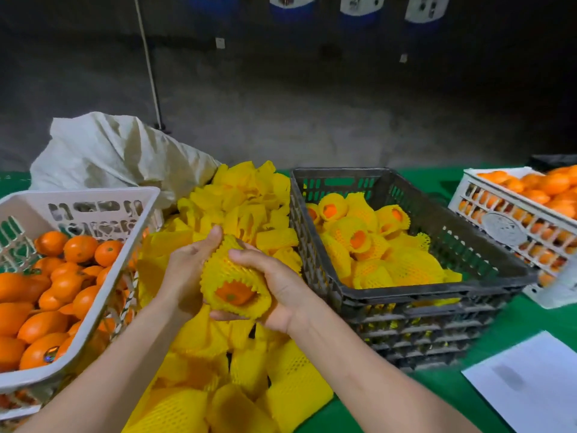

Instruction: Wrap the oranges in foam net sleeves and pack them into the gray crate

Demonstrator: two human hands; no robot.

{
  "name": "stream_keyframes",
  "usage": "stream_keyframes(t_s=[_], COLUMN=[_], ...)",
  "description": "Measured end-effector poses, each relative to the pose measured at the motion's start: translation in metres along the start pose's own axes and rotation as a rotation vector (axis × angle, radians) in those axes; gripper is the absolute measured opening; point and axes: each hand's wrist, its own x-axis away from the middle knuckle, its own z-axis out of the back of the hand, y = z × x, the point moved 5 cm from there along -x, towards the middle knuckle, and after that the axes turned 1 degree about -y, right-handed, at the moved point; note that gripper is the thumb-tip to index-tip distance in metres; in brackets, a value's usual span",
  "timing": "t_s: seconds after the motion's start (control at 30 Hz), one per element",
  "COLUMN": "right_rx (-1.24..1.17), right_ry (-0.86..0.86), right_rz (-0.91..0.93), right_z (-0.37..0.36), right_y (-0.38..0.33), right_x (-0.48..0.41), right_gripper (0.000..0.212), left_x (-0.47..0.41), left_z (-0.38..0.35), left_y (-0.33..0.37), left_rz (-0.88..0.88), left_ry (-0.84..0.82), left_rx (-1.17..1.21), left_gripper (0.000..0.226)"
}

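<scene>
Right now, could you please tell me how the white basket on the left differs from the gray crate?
The white basket holds bare oranges; the gray crate holds oranges wrapped in yellow foam net sleeves. The basket looks fuller, its fruit piled near the rim; the crate's load lies well below its rim. Both are slotted plastic containers on the green table, flanking the pile of loose sleeves.

- We face a dim grey concrete floor (312,98) past our green table (530,320).
- We see a thin pole (149,64) slanting up at left.
- We glimpse blue-and-white drums (293,10) along the top, in weak light.
</scene>
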Motion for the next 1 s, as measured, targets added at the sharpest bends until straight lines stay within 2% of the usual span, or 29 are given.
stream_keyframes(t_s=[0.07, 0.17, 0.2, 0.3, 0.37, 0.4, 0.47, 0.5, 0.57, 0.63, 0.77, 0.83, 0.9, 1.0], right_rx=[0.064, 0.199, 0.269, 0.486, 0.614, 0.708, 1.008, 1.181, 1.436, 1.576, 1.699, 1.741, 1.799, 1.667], right_ry=[0.079, 0.238, 0.291, 0.493, 0.67, 0.776, 1.01, 1.098, 1.156, 1.122, 0.815, 0.874, 0.977, 0.888], right_rz=[0.113, 0.362, 0.455, 0.673, 0.725, 0.719, 0.591, 0.45, 0.126, -0.085, -0.312, -0.357, -0.152, 0.509], right_z=[0.017, 0.046, 0.056, 0.09, 0.123, 0.142, 0.185, 0.207, 0.246, 0.273, 0.298, 0.295, 0.265, 0.179], right_y=[-0.02, -0.069, -0.089, -0.147, -0.178, -0.192, -0.214, -0.219, -0.217, -0.206, -0.178, -0.181, -0.192, -0.19], right_x=[0.006, 0.023, 0.031, 0.058, 0.071, 0.074, 0.078, 0.076, 0.069, 0.061, 0.044, 0.044, 0.043, 0.041], right_gripper=[0.023, 0.028, 0.031, 0.027, 0.022, 0.021, 0.024, 0.029, 0.037, 0.048, 0.079, 0.084, 0.077, 0.05], left_x=[-0.004, -0.008, -0.006, -0.002, 0.003, 0.005, 0.003, 0.001, -0.003, -0.005, -0.009, -0.012, -0.018, -0.028], left_z=[-0.018, -0.053, -0.068, -0.114, -0.147, -0.16, -0.177, -0.182, -0.185, -0.183, -0.178, -0.171, -0.156, -0.12], left_y=[0.006, 0.0, -0.002, -0.002, -0.003, -0.005, -0.012, -0.016, -0.02, -0.021, -0.018, -0.013, -0.005, 0.006], left_rz=[-0.062, -0.058, -0.102, -0.44, -0.617, -0.644, -0.601, -0.572, -0.556, -0.565, -0.478, -0.367, -0.3, -0.263], left_ry=[-0.004, -0.033, -0.05, -0.16, -0.3, -0.37, -0.471, -0.499, -0.513, -0.519, -0.57, -0.565, -0.48, -0.326], left_rx=[0.025, 0.124, 0.056, -0.353, -0.548, -0.617, -0.713, -0.748, -0.813, -0.835, -0.73, -0.574, -0.448, -0.392], left_gripper=[0.032, 0.031, 0.027, 0.015, 0.013, 0.012, 0.012, 0.013, 0.015, 0.014, 0.015, 0.015, 0.017, 0.017])
